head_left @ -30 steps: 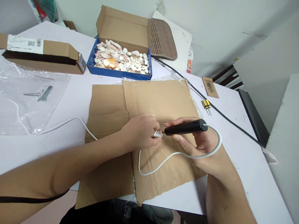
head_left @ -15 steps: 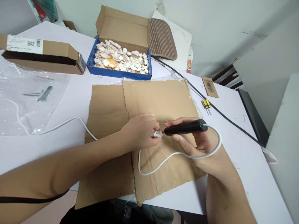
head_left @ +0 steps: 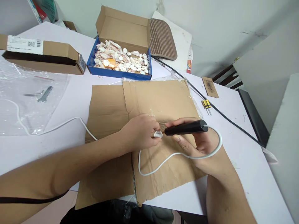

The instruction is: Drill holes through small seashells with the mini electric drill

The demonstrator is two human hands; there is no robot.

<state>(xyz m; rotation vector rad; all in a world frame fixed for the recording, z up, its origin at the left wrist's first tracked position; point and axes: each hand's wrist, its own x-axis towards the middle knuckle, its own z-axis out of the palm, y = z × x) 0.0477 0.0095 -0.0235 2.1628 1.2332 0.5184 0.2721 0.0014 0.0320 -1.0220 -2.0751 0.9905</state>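
Note:
On the brown cardboard (head_left: 163, 96), my left hand (head_left: 141, 132) pinches a small white seashell (head_left: 158, 134) between thumb and fingers. My right hand (head_left: 198, 143) is closed around the black handle of a corded mini drill (head_left: 184, 128), held nearly level from the right. Its thin bit meets the shell at my left fingertips; whether it has entered the shell is too small to tell. From the handle's rear end a white cord (head_left: 155, 171) loops over the cardboard, passes beneath my left forearm and runs off to the left.
Behind the cardboard stands an open blue box (head_left: 119, 74) of shells. A long brown carton (head_left: 42, 65) is at the back left, near a flat wrench (head_left: 45, 94) on plastic film. To the right lie a black cable (head_left: 217, 108), yellow-handled tools (head_left: 206, 104) and a small brown board (head_left: 210, 87).
Almost nothing differs. The drill's handle sits a few pixels lower, while both hands keep their grips and the shell stays in place.

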